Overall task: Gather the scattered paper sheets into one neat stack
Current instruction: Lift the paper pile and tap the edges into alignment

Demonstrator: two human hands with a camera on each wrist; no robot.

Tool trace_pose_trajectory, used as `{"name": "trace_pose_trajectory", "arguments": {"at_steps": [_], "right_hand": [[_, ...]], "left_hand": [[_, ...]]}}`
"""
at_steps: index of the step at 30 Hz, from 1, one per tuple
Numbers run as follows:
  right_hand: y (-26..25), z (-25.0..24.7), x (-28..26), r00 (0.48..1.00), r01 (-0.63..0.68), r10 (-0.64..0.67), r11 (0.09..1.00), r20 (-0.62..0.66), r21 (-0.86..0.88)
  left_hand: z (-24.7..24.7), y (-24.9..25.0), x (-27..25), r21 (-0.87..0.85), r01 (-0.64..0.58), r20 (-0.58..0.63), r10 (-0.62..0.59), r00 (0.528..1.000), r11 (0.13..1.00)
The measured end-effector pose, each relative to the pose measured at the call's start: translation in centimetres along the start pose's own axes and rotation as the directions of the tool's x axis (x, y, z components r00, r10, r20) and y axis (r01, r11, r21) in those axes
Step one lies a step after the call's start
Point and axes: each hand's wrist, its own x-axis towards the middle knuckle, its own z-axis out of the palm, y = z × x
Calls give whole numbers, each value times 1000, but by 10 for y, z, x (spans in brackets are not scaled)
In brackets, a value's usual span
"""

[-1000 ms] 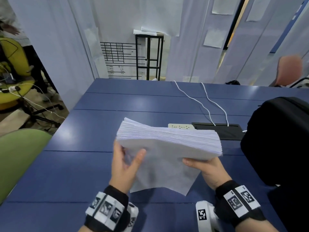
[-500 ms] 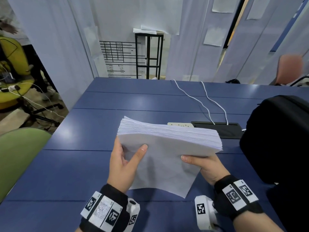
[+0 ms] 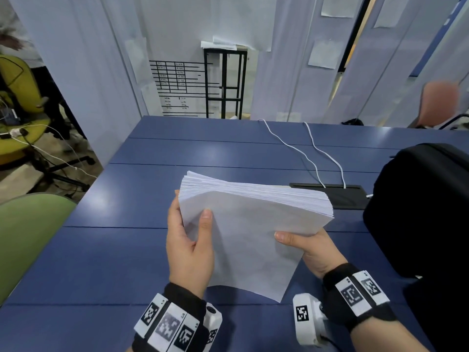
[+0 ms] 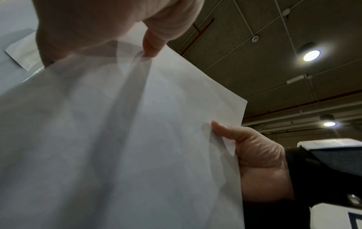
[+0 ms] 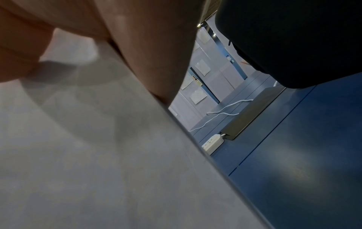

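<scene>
Blue table [image 3: 157, 252] fills the view; black bag [image 3: 418, 212] sits on its right side, a black cable tray [image 3: 330, 196] with two white cables [image 3: 299, 151] behind the paper, a white power strip [image 5: 212, 144] seen only from the right wrist; green chair back [image 3: 30, 237] at the left edge.

Paper stack [image 3: 253, 224] is held in the air above the middle of the table, upright on edge and tilted away from the person; top edges fan slightly at the far left corner, so not yet flush; one loose-looking sheet faces the person and hangs lower than the rest; no stray sheets seen on the table.

Left hand [image 3: 189, 247] grips the stack's left edge, thumb pressed on the near face, fingers behind; right hand [image 3: 307, 250] grips the lower right edge, thumb on the near face, fingers underneath.

Change over the last second: left thumb has slid up and further onto the near sheet, closing the pinch; stack sits a little more upright; right hand barely shifted.

Judgement: gathering appears done; the firmer two-handed hold suggests squaring comes next, probably tapping an edge on the table; risk is the front sheet slipping out.
</scene>
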Motion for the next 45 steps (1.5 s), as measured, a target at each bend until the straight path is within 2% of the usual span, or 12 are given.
{"name": "trace_pose_trajectory", "arguments": {"at_steps": [10, 19, 23, 27, 29, 31, 33, 36, 38, 41, 43, 45], "right_hand": [[-3, -2, 0, 999, -26, 26, 1000, 39, -7], [-6, 0, -1, 999, -11, 11, 1000, 50, 7], [-6, 1, -4, 999, -9, 9, 1000, 54, 12], [-8, 2, -8, 998, -5, 3, 1000, 65, 20], [-10, 2, -10, 996, -5, 4, 1000, 90, 12], [-10, 3, -10, 996, -14, 14, 1000, 87, 3], [-9, 5, -10, 999, -14, 14, 1000, 43, 4], [-10, 11, -12, 1000, 15, -15, 1000, -24, -9], [-17, 18, -14, 997, 44, -44, 999, -66, -10], [-28, 29, -14, 991, 86, -94, 992, -91, -91], [-34, 36, -11, 984, 106, -125, 983, -124, -147], [-37, 40, -8, 972, 132, -163, 974, -168, -183]], "left_hand": [[-5, 16, 0, -18, -14, 37, 15, 999, 1000], [-3, 28, 2, 61, -102, 104, 95, 990, 993], [-6, 25, 10, 41, -72, 107, 67, 992, 997], [-25, 16, 21, -35, -37, 250, 45, 967, 999], [-35, 11, 30, -1, 39, 400, -35, 916, 999], [-37, 10, 32, 34, 69, 484, -77, 872, 997], [-32, 12, 33, 32, 52, 462, -60, 885, 998], [-21, 20, 31, -25, 17, 324, -8, 946, 1000], [-12, 25, 31, -26, -10, 240, 16, 971, 1000], [-1, 38, 32, -13, -64, 160, 65, 985, 998], [3, 46, 35, 13, -94, 159, 91, 983, 995], [6, 52, 38, -10, -72, 182, 73, 981, 997]]}}
